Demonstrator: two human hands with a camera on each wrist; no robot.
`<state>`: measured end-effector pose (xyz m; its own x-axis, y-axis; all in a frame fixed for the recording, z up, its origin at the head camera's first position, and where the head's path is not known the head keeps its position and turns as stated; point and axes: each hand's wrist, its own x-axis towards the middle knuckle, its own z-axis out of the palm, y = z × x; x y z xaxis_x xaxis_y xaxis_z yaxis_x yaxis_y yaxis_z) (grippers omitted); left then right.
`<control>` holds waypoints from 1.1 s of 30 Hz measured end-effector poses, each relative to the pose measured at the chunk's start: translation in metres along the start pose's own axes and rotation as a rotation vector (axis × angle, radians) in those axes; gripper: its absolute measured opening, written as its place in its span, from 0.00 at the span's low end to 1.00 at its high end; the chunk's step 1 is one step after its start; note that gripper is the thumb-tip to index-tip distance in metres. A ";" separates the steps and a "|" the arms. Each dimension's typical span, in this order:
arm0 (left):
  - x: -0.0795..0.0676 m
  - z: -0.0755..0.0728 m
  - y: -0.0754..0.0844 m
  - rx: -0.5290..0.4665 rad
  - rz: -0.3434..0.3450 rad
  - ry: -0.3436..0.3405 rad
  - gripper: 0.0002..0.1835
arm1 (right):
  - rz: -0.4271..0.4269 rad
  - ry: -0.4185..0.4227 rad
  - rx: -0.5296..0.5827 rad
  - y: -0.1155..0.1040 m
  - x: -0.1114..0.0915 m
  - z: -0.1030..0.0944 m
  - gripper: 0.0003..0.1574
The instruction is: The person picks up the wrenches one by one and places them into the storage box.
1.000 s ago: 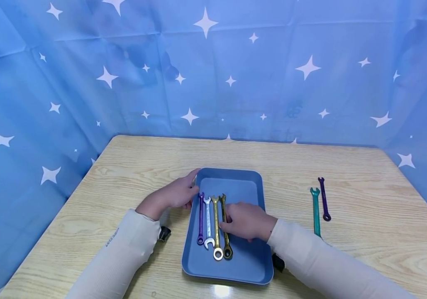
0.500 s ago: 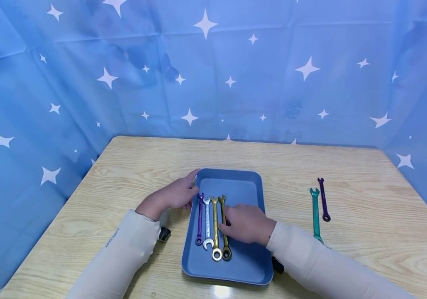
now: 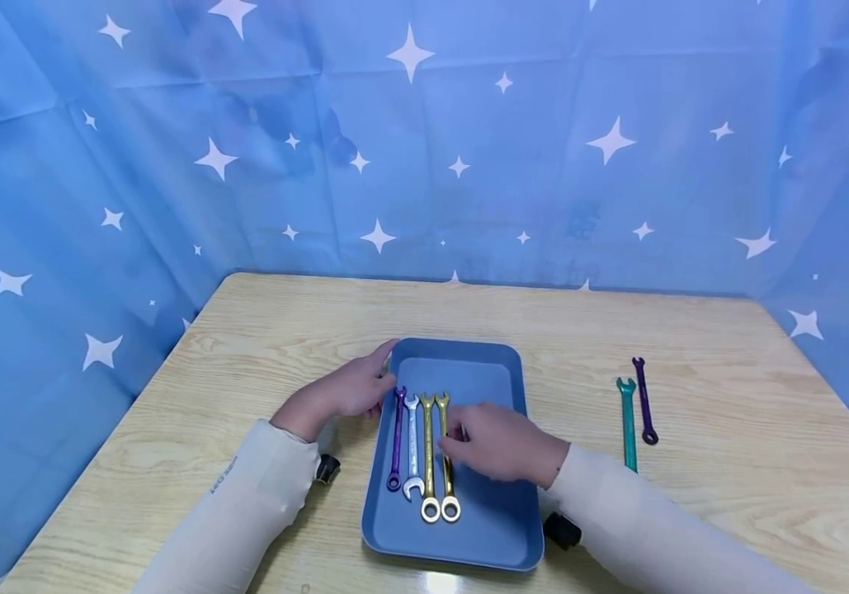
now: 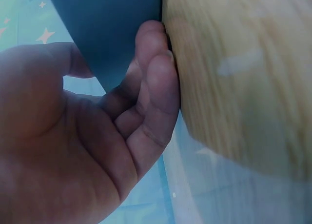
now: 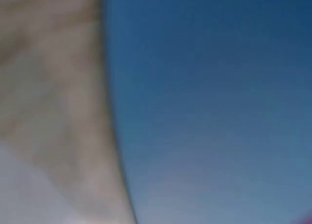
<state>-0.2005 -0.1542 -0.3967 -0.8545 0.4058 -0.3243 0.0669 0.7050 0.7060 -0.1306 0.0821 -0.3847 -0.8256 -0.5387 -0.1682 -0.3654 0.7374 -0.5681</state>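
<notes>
Left hand (image 3: 353, 386): you clamped the tray (image 3: 497, 528).
Right hand (image 3: 502, 444): was at the rightmost gold wrench (image 3: 449, 480); grip couldn't be told.
Wrench handling: seemed stiff, slick; mid-shaft suited you.

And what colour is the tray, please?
The tray is blue, clearest in the head view.

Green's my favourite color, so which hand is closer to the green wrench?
The right hand. It is over the blue tray, to the left of the green wrench. The left hand is farther off, gripping the tray's left side.
</notes>
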 end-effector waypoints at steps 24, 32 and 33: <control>-0.001 0.001 0.000 0.013 -0.002 0.002 0.37 | 0.026 0.241 0.267 0.016 -0.045 -0.063 0.16; 0.000 0.002 0.000 0.014 0.002 0.001 0.37 | 0.081 0.263 0.210 0.033 -0.049 -0.068 0.19; 0.001 0.002 0.000 0.017 0.004 0.001 0.37 | 0.089 0.263 0.200 0.036 -0.050 -0.069 0.20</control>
<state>-0.1999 -0.1530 -0.3985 -0.8547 0.4078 -0.3212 0.0785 0.7131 0.6967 -0.1322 0.1631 -0.3413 -0.9428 -0.3325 -0.0255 -0.2164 0.6682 -0.7119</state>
